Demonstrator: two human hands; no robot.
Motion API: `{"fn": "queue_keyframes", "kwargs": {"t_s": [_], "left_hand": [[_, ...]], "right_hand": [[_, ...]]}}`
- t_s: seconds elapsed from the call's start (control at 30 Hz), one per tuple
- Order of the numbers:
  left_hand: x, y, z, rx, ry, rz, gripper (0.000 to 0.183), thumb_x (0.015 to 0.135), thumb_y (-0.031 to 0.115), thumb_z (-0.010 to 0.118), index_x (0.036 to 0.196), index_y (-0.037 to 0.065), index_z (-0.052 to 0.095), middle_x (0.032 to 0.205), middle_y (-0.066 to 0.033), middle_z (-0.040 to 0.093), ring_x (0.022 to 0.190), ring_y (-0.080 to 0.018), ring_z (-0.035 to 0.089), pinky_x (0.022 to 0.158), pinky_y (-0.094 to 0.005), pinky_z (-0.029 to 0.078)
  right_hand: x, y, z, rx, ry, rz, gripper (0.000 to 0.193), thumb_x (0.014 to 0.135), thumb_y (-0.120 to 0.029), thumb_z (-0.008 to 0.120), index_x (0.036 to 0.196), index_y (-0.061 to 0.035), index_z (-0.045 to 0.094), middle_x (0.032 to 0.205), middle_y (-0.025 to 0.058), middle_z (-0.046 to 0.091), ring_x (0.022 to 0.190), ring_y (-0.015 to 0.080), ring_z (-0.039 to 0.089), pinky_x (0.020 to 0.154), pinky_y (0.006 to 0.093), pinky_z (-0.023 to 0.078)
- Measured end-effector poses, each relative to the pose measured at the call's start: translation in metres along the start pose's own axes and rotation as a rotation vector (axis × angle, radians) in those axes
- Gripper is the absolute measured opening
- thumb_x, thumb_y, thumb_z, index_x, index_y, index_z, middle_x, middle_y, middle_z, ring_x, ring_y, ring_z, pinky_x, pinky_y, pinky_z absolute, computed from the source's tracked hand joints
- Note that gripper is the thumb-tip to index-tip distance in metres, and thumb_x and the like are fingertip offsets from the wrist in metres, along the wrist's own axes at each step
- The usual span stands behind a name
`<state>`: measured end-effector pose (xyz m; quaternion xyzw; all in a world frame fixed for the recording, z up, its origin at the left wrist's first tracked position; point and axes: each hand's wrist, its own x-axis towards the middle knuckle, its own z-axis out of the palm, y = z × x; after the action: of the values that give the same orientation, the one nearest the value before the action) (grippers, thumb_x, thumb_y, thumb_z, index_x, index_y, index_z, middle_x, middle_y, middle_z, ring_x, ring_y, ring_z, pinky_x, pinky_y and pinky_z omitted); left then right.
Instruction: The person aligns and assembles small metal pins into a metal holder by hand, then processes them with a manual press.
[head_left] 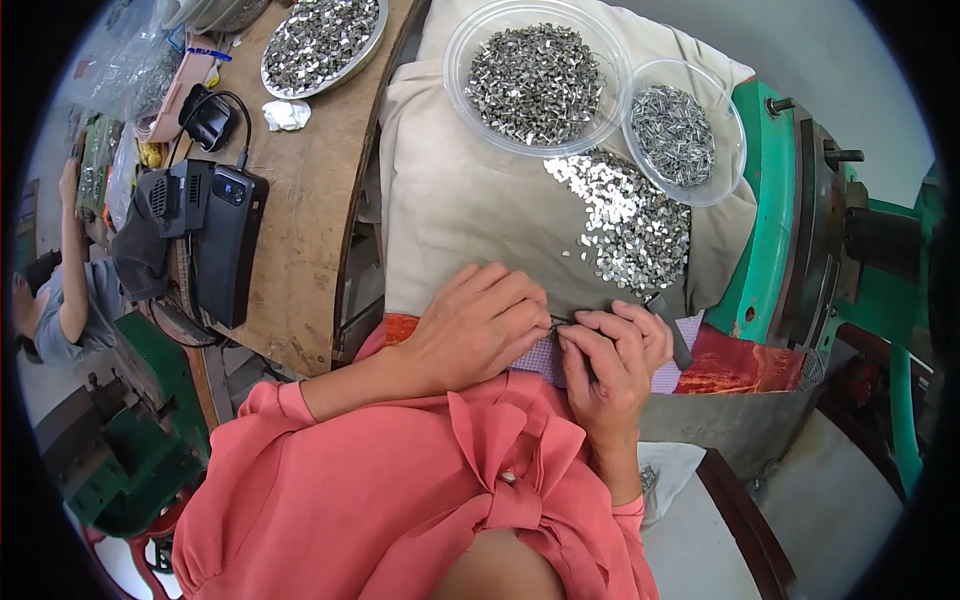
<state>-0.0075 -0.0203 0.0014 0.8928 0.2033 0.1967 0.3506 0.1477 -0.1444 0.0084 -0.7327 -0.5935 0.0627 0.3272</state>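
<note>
My left hand (480, 325) is closed in a pinch at the near edge of the cloth-covered work surface, its fingertips on something too small to make out. My right hand (622, 365) is also closed, thumb and fingers meeting close to the left fingertips. A dark rod-like handle (681, 345) sticks out behind the right fingers; whether they hold it I cannot tell. Beyond my hands lies a loose pile of small shiny metal pieces (640, 225) on the beige cloth (470, 220). Under my fingers shows a checked purple cloth (540, 362).
Behind the pile stand a large clear bowl (455, 75) of metal pieces and a smaller clear bowl (735, 165) of thin metal pins. A green machine (760, 220) borders the right. On the wooden table (310, 200) lie a phone (232, 185) and black power bank; another person (75, 310) sits far left.
</note>
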Motion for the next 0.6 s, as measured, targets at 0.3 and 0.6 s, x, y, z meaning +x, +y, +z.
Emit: {"fn": "queue_keyframes", "kwargs": {"t_s": [0.3,0.6], "left_hand": [[-0.0018,-0.0029,-0.003,-0.069,-0.008,-0.016,0.017,0.082,0.015,0.073,0.091,0.008,0.06,0.098,-0.0044,0.058,0.09,-0.0248,0.055,0.078,-0.0367,0.043],[0.0006,-0.0014,-0.0013,-0.064,0.006,-0.035,0.015,0.082,0.013,0.072,0.088,0.008,0.059,0.097,-0.0034,0.058,0.089,-0.0239,0.055,0.077,-0.0362,0.043]], "right_hand": [[-0.0012,0.0036,-0.0071,0.011,0.01,0.062,0.019,0.07,-0.009,0.079,0.088,-0.0157,0.073,0.1,-0.0029,0.067,0.107,0.0238,0.058,0.101,0.045,0.033],[-0.0049,0.0022,-0.0013,-0.03,0.012,0.061,0.018,0.07,-0.012,0.081,0.086,-0.017,0.074,0.098,-0.0035,0.067,0.107,0.0231,0.058,0.101,0.0454,0.033]]}}
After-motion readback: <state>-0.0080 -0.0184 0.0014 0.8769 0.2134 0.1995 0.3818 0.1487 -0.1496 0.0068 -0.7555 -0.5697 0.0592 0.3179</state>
